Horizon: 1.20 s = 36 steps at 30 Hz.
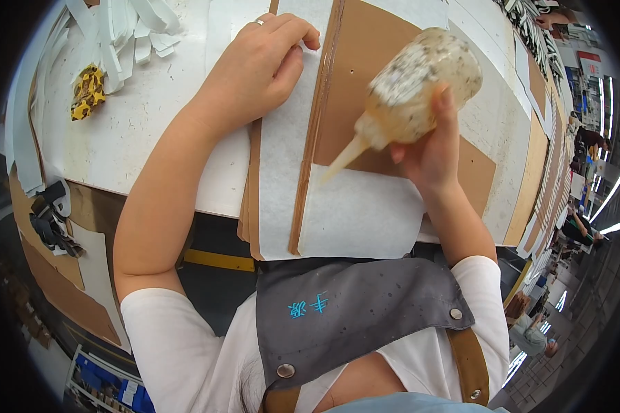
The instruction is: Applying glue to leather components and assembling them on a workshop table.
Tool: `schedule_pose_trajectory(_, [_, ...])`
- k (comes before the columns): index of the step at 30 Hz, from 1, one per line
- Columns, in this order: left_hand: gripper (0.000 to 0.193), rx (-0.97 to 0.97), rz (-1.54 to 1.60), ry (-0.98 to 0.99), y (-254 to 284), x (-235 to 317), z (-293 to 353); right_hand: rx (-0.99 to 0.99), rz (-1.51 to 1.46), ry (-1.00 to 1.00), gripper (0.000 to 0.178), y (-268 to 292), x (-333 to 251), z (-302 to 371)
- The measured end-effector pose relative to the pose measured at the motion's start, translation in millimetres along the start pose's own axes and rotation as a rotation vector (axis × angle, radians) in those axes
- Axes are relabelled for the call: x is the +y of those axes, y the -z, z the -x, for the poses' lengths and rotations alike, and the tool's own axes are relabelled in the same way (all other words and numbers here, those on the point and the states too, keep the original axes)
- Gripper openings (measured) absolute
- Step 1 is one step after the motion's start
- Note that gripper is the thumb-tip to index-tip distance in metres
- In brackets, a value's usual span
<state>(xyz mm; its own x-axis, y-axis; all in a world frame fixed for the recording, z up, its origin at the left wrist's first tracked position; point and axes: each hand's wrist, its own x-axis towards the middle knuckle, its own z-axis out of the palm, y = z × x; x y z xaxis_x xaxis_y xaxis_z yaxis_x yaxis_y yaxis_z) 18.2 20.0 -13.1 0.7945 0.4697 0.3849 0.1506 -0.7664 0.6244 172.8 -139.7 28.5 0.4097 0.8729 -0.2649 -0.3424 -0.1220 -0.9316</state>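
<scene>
We saw the right hand (pixel 432 153) gripping a smeared bottle (pixel 424 79), tilted above brown board (pixel 349 89) | we judged it soft, squeezable (perhaps slick), best held mid-body | left hand (pixel 272 58) curled, its hold unclear

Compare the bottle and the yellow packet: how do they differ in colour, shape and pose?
Colour: the bottle is cloudy off-white with dark specks; the packet is yellow with dark patches.
Shape: the bottle is rounded with a tapering spout; the packet is crumpled, with no spout.
Pose: the bottle is tilted spout-down in the right hand; the packet lies on the table.
Shared: both have dark markings.
</scene>
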Motion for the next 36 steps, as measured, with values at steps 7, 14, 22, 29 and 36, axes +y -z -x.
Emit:
schedule_pose_trajectory(7, [0.012,-0.004,0.011,0.015,0.0,1.3,0.4,0.057,0.273,0.304,0.053,5.5,-6.9,-14.4])
schedule_pose_trajectory(14, [0.012,0.004,0.008,-0.014,-1.8,-0.2,-1.6,-0.006,0.274,0.432,0.051,2.3,-2.3,-2.5])
schedule_pose_trajectory(22, [0.013,0.018,0.055,0.051,1.3,2.6,-1.3,0.043,-0.091,-0.069,0.060,11.3,-10.6,-10.8])
schedule_pose_trajectory(29, [0.013,0.108,0.169,0.057,-2.7,3.3,-1.8,0.138,0.007,0.216,0.059,29.6,-26.4,-36.7])
schedule_pose_trajectory(36, [0.014,0.049,0.037,0.019,0.5,2.3,-2.5,0.141,0.017,0.282,0.054,32.7,-30.4,-46.1])
